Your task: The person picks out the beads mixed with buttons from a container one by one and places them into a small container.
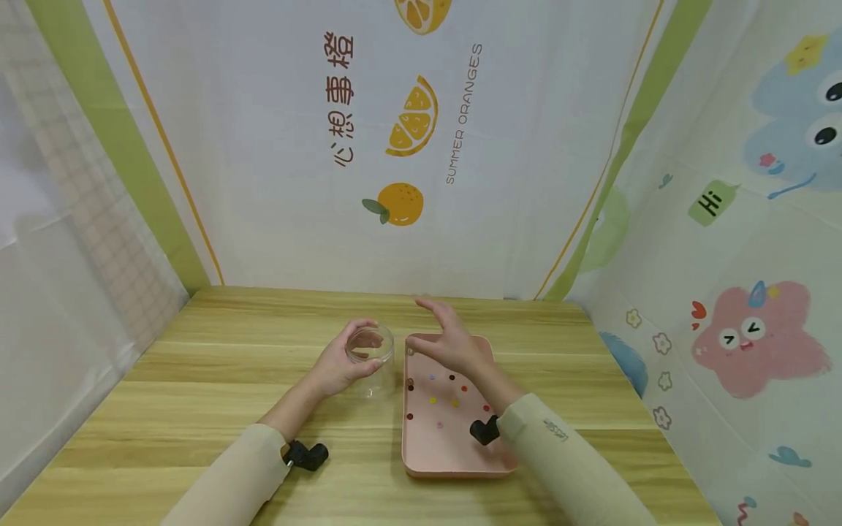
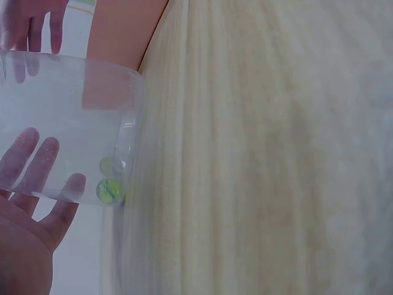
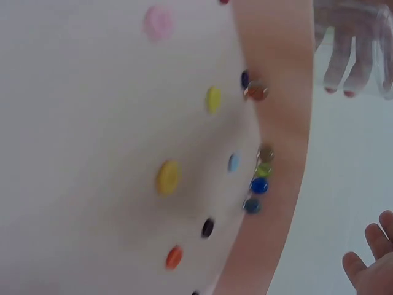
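My left hand grips a clear jar near its rim, with the jar standing on the table beside the pink tray. At the jar's bottom in the left wrist view lies a yellow-green marble; a paler round shape beside it may be a reflection. Over the tray's far end, my right hand has its fingers spread and holds nothing. The tray bears several coloured buttons, among them a yellow button. Along its wall in the right wrist view sit several glass marbles, including a blue marble.
The wooden table extends around jar and tray. A printed cloth hangs behind its far edge, and another patterned cloth hangs on the right. Black camera mounts are on both wrists.
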{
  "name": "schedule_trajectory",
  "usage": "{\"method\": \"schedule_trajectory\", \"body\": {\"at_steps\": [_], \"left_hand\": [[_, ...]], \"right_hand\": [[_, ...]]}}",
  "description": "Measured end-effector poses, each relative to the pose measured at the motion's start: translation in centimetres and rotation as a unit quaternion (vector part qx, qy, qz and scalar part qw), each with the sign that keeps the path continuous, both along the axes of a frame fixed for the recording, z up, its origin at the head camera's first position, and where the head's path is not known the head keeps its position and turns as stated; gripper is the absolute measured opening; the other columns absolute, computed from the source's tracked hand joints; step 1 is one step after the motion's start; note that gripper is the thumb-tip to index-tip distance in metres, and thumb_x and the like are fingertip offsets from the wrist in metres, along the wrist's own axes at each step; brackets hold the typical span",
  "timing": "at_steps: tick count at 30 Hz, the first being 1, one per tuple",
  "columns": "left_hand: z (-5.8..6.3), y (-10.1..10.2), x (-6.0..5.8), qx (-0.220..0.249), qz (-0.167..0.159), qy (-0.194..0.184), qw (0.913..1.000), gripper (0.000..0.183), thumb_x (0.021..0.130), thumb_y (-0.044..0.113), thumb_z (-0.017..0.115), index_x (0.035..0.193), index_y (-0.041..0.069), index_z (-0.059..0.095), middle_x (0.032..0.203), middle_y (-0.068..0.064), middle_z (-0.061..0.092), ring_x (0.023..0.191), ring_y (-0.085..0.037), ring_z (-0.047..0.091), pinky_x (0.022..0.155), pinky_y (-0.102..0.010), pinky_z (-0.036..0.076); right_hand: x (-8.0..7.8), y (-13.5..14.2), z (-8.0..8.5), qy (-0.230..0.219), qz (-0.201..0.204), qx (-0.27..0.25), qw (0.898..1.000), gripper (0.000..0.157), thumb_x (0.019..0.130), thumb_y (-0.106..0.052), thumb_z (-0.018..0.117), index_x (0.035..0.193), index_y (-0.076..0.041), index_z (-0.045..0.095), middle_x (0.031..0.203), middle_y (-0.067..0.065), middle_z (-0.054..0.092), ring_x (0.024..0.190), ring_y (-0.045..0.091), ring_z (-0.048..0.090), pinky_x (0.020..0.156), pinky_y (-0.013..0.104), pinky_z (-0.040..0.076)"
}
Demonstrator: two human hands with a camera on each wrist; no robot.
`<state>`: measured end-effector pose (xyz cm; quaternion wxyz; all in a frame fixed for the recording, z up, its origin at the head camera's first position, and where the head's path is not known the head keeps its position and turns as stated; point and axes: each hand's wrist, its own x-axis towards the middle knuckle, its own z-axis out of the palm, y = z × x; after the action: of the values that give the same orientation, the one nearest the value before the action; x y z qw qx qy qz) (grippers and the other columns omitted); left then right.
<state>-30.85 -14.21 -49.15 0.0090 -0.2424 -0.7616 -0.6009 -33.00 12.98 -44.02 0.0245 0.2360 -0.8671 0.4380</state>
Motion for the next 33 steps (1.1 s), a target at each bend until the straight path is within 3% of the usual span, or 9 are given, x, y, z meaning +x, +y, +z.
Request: {"method": "schedule_trajectory", "body": {"at_steps": [6,12,17,26,33], "left_hand": [[0.0,0.0,0.0,-0.004,0.003,0.002,1.0000,0.067,0.096,0.006,0.080,0.154,0.005,0.046,0.141,-0.036,0.063,0.132,-0.056,0.061,0.098,-0.034,0.058],[-0.1,0.1,0.0,-0.008,0.007,0.001,0.9999,0.066,0.096,0.005,0.080,0.153,0.005,0.046,0.141,-0.034,0.064,0.132,-0.053,0.062,0.098,-0.033,0.058],[0.0,0.2,0.1,-0.008,0.006,-0.007,0.9999,0.067,0.096,0.005,0.079,0.154,0.005,0.046,0.142,-0.035,0.062,0.132,-0.056,0.061,0.098,-0.034,0.058],[0.0,0.1,0.1,-0.009,0.005,-0.001,0.9999,0.067,0.096,0.006,0.079,0.154,0.005,0.046,0.143,-0.037,0.061,0.131,-0.057,0.061,0.098,-0.033,0.058],[0.1,0.1,0.1,-0.010,0.007,-0.007,0.9999,0.068,0.096,0.007,0.079,0.155,0.007,0.045,0.144,-0.036,0.061,0.130,-0.056,0.062,0.097,-0.035,0.059]], "right_hand": [[0.0,1.1,-0.4,0.055,-0.005,0.060,0.997,0.065,0.097,-0.026,0.085,0.157,-0.019,0.059,0.173,0.015,0.041,0.161,0.042,0.034,0.124,0.071,0.037],[-0.1,1.8,-0.9,0.097,0.005,0.079,0.992,0.049,0.097,-0.024,0.085,0.144,-0.018,0.071,0.171,0.017,0.045,0.159,0.048,0.035,0.124,0.076,0.030],[-0.3,2.2,-1.0,0.115,0.017,0.115,0.987,0.034,0.096,-0.024,0.087,0.130,-0.021,0.081,0.170,0.011,0.047,0.160,0.044,0.035,0.127,0.073,0.025],[0.0,2.9,-1.0,0.142,0.054,0.227,0.962,0.026,0.097,-0.029,0.086,0.122,-0.024,0.084,0.173,0.013,0.045,0.166,0.044,0.023,0.130,0.074,0.014],[0.2,2.8,-1.2,0.142,0.070,0.248,0.956,0.018,0.093,-0.032,0.090,0.110,-0.027,0.086,0.172,0.014,0.046,0.166,0.046,0.023,0.130,0.075,0.013]]}}
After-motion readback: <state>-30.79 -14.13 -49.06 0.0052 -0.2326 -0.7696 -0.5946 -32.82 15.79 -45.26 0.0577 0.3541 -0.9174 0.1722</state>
